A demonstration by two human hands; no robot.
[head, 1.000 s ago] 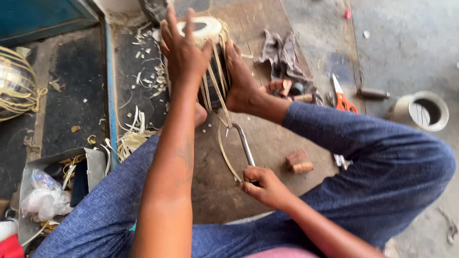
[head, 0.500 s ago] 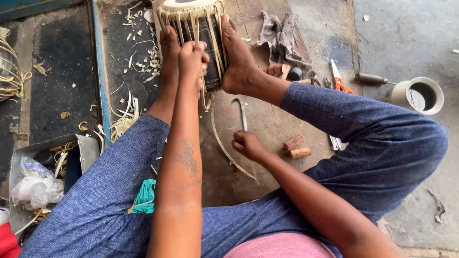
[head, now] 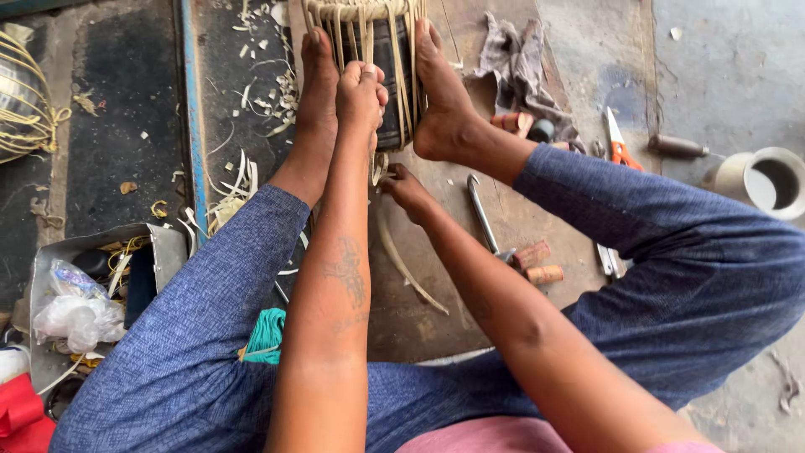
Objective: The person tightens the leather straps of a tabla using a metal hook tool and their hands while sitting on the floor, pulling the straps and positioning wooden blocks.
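Between the seated person's bare feet, at the top of the head view, a dark drum-shaped body (head: 387, 80) laced with pale straps (head: 401, 59) stands clamped on a worn brown floor board (head: 470, 310); both legs in blue trousers (head: 671, 243) stretch toward it. On that board lie, in descending size, a grey rag (head: 520, 63), a curved metal hook tool (head: 484, 214), orange-handled scissors (head: 619, 143), and two small wooden pegs (head: 537, 264). A pale cup-like roll (head: 767, 180) stands well apart on the concrete at right, and a tray of bags and scraps (head: 92, 285) sits at left beside strap offcuts (head: 243, 180). The left hand (head: 362, 88) is closed in a fist around one strap on the near face of the drum, knuckles up. The right hand (head: 404, 186) sits just below, near the drum's base, fingers curled together on the loose lower end of a strip (head: 407, 268) that trails toward the person; whether it pinches that end or merely presses it cannot be told. Judged from this pose, the step is tightening one lacing strap. It is done well by keeping both soles pressed evenly so the drum cannot twist, pulling in line with the strap rather than across its neighbours, and taking up slack below with the right hand while the fist holds tension. A slipping foot or a sideways pull would likely loosen adjacent straps.
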